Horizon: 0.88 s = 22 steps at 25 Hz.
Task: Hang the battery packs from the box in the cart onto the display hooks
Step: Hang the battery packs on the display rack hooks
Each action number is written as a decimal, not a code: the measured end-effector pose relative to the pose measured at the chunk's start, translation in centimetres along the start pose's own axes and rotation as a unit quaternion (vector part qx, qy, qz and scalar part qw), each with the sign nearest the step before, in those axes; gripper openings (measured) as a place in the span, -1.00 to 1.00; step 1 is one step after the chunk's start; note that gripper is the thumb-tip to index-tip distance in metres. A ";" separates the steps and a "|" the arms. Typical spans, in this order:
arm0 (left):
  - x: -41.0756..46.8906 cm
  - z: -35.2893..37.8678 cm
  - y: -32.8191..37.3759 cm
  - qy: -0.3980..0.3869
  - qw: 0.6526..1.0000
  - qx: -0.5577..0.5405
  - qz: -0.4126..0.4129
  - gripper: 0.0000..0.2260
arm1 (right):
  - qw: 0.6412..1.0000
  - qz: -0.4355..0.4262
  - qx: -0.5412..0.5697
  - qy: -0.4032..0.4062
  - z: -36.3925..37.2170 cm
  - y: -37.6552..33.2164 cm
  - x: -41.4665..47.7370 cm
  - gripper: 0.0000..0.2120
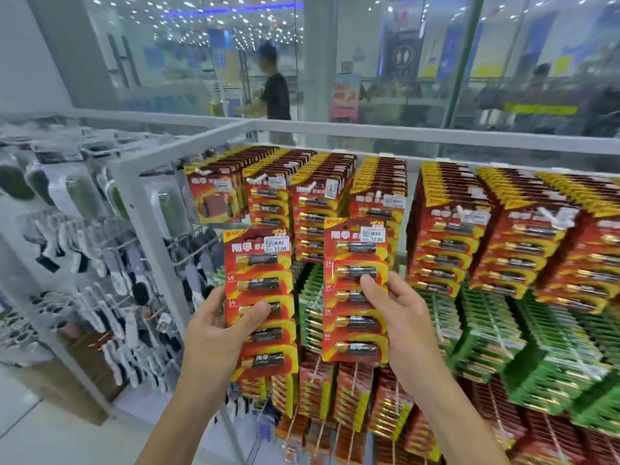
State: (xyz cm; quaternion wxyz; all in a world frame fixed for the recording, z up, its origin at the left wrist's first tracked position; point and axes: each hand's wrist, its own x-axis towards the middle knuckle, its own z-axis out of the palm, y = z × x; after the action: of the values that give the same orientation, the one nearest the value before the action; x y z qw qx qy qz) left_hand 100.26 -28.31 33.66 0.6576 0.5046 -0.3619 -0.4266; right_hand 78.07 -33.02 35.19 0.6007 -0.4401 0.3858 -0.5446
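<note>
The left hand (214, 333) grips one battery pack (258, 260), the right hand (401, 325) another pack (355, 250).

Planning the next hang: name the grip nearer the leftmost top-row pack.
Left. The left grip is directly below the leftmost top-row pack; the right grip is below and farther right.
</note>
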 end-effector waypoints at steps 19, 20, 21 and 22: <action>9.4 -5.9 3.0 -0.148 0.986 -0.035 -0.072 -0.10 | 0.993 -0.053 -0.053 0.096 10.8 1.0 5.4 -0.55; 9.5 -5.9 3.0 -0.147 0.986 -0.037 -0.074 -0.05 | 0.990 -0.059 -0.059 0.114 11.0 1.1 5.7 -0.69; 9.6 -5.9 3.0 -0.147 0.985 -0.041 -0.076 -0.05 | 0.990 -0.061 -0.059 0.110 10.9 1.2 5.9 -0.82; 9.8 -6.0 3.0 -0.148 0.985 -0.047 -0.075 -0.07 | 0.989 -0.065 -0.061 0.114 11.0 1.3 6.4 -0.86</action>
State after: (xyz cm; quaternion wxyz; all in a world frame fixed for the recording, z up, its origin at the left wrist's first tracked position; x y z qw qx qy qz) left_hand 109.93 -34.89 35.67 0.5858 0.4299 -0.3957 -0.5616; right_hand 89.51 -38.12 37.55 0.4878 -0.4350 0.4551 -0.6047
